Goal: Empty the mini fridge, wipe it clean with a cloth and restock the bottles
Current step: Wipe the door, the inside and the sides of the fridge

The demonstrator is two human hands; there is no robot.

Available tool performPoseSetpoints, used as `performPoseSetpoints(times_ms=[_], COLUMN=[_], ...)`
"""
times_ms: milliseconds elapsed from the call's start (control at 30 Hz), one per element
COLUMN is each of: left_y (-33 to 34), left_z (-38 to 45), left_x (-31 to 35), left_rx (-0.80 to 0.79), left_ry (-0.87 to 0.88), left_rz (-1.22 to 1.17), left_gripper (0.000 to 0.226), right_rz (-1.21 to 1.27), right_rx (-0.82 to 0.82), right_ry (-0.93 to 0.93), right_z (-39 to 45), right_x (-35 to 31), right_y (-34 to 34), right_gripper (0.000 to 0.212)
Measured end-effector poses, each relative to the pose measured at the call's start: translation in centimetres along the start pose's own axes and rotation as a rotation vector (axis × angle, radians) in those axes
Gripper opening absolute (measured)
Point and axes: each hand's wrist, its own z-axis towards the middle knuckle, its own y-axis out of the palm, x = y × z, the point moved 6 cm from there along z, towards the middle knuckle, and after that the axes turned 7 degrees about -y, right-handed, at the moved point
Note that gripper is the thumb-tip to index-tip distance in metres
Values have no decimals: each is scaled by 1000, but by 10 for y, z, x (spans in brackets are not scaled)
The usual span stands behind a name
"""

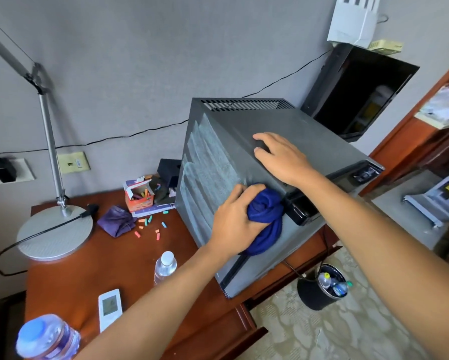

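Note:
A grey mini fridge [306, 131] stands on the wooden desk [109, 258]. Its left side wall shows pale wipe streaks. My left hand [235, 222] grips a bunched blue cloth [266, 216] and holds it against that side wall near the front top corner. My right hand [283, 157] rests flat on the fridge's top, fingers spread. A clear water bottle [165, 266] with a white cap stands on the desk left of the fridge. A larger bottle [48, 339] with a blue cap sits at the desk's near left corner.
A desk lamp [54, 229] with a round base stands at the left. A crayon box [139, 196], loose coloured pieces, a purple cloth [117, 222] and a white remote [110, 306] lie on the desk. A black bin [319, 294] with bottles stands on the floor.

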Motion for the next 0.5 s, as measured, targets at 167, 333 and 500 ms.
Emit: performPoseSetpoints(times_ms=[167, 333, 500], left_y=[-44, -103, -143], left_z=[74, 172, 236], left_x=[-18, -56, -103], left_rx=[91, 170, 251], left_ry=[-37, -160, -280], left_rz=[-240, -224, -164], left_gripper=[35, 35, 38], right_rz=[-28, -38, -42], right_rx=[-22, -33, -31], right_ry=[4, -6, -21], right_z=[1, -1, 2], right_x=[2, 0, 1], right_y=[3, 1, 1], right_gripper=[50, 49, 47])
